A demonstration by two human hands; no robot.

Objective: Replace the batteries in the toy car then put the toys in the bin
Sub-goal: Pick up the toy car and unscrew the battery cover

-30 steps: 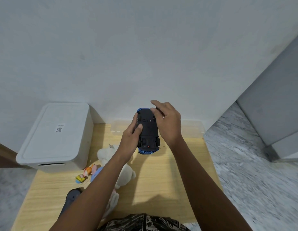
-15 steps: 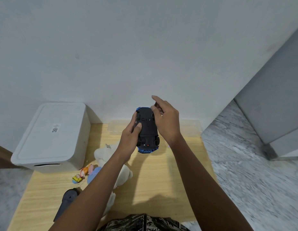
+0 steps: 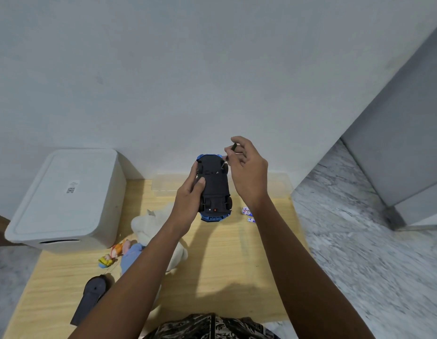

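Observation:
My left hand (image 3: 188, 201) grips a blue toy car (image 3: 214, 189) held upside down above the wooden table (image 3: 227, 265), its black underside facing me. My right hand (image 3: 246, 172) pinches a small dark screwdriver (image 3: 229, 155), whose thin tip points down at the far right part of the car's underside. Small blue-and-white batteries (image 3: 247, 212) lie on the table right of the car. A white lidded bin (image 3: 63, 199) stands at the table's far left.
A white plush toy (image 3: 154, 226), a small colourful doll (image 3: 115, 253) and a dark grey object (image 3: 90, 299) lie on the left half of the table. A clear plastic box (image 3: 168, 182) sits against the wall. Marble floor lies to the right.
My right hand has lifted off the car's side and drawn to the right, so the screwdriver in its fingers now shows. The batteries on the table have come into view.

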